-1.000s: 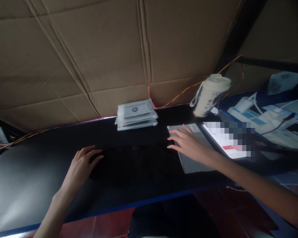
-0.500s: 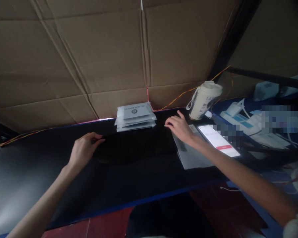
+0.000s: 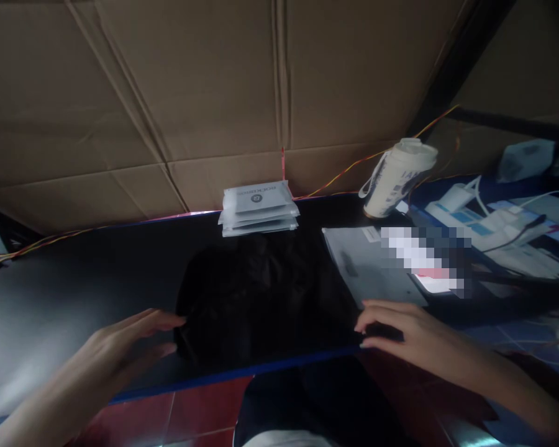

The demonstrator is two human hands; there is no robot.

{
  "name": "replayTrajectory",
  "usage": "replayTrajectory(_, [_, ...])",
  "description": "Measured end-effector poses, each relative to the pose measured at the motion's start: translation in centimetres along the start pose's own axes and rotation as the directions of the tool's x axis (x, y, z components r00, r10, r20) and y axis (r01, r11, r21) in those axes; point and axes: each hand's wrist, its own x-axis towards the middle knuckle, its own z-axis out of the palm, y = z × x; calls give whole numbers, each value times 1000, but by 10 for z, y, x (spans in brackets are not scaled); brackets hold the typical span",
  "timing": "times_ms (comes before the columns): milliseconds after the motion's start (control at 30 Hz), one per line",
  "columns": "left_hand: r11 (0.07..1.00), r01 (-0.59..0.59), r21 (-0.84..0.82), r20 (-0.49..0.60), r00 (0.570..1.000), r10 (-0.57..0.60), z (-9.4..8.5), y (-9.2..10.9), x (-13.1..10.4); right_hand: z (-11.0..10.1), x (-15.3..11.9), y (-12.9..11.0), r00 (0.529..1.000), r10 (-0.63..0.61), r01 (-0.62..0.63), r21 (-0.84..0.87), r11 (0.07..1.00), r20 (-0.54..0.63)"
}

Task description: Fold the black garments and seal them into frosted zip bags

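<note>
A black cloth item (image 3: 261, 298) lies spread on the black table, its folds hard to make out. My left hand (image 3: 137, 341) is at its left edge, thumb and fingers apart and nothing between them. At the near right corner, by the table's front edge, is my right hand (image 3: 391, 326), its thumb and fingertips parted around a dark gap; whether cloth is between them is too dark to tell. Behind the cloth sits a stack of white printed packets (image 3: 258, 202). Flat grey-white bags (image 3: 368, 264) lie just beyond my right hand.
A white tumbler (image 3: 398, 180) stands at the back right, near a partly blurred lit phone (image 3: 435, 284). White adapters and cables (image 3: 498, 223) crowd the right side. Cardboard (image 3: 205, 81) walls off the back, with a thin red-yellow wire along it.
Both hands have come down toward the table's front edge, and my left fingers have parted. The black cloth now shows more of its outline and folds. The view has shifted slightly.
</note>
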Motion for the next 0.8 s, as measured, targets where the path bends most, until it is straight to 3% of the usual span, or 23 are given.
replayTrajectory(67, [997,-57,-60,85,994,62,3,25,13,1,-1,0,1000,6,-6,10,1000,-4])
replayTrajectory(167, [974,-217,-61,105,969,223,12,60,44,-9,6,-6,996,25,-25,3,1000,-84])
replayTrajectory(300, [897,-442,20,94,894,439,45,83,84,-7,27,-16,962,-76,47,-113,992,-263])
replayTrajectory(400, [843,-519,144,120,855,505,74,84,98,12,39,-17,951,-206,142,-265,954,-230])
replayTrajectory(533, [831,-494,257,187,869,458,96,74,93,38,32,-9,964,-241,191,-336,922,-113])
replayTrajectory(667, [832,-475,286,176,880,442,99,66,80,42,14,-1,971,-226,189,-319,929,-82])
replayTrajectory(800, [834,-475,279,171,880,444,93,68,75,26,14,2,972,-234,221,-220,950,-35])
